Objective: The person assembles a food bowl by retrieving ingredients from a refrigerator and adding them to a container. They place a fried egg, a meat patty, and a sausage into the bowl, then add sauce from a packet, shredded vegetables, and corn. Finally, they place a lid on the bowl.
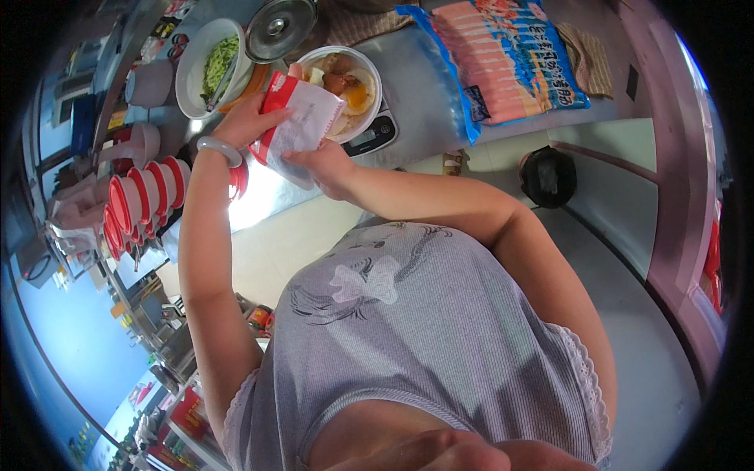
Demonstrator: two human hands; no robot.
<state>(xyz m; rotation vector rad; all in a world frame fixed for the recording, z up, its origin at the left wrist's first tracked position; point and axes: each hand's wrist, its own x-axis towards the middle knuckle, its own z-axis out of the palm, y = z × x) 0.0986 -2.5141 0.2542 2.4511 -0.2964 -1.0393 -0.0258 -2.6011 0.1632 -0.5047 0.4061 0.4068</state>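
Observation:
Both my hands hold a red and white paper packet (300,118) beside a white bowl. My left hand (245,119), with a pale bangle at the wrist, grips the packet's left edge, thumb over its front. My right hand (326,163) pinches the packet's lower right edge. The packet overlaps the near left rim of the white bowl (378,88), which holds what looks like a fried egg (359,97) and brownish pieces of food. A digital kitchen scale (375,135) with a dark display is partly hidden under the bowl. The packet's contents cannot be seen.
A white bowl of shredded greens (185,72) stands left, near a metal pot lid (276,30). A large blue-edged pack of sausages (503,67) lies at the right, beside a striped cloth (589,59). Red-rimmed stacked containers (145,192) stand left; a black-lined bin (547,177) is below the counter.

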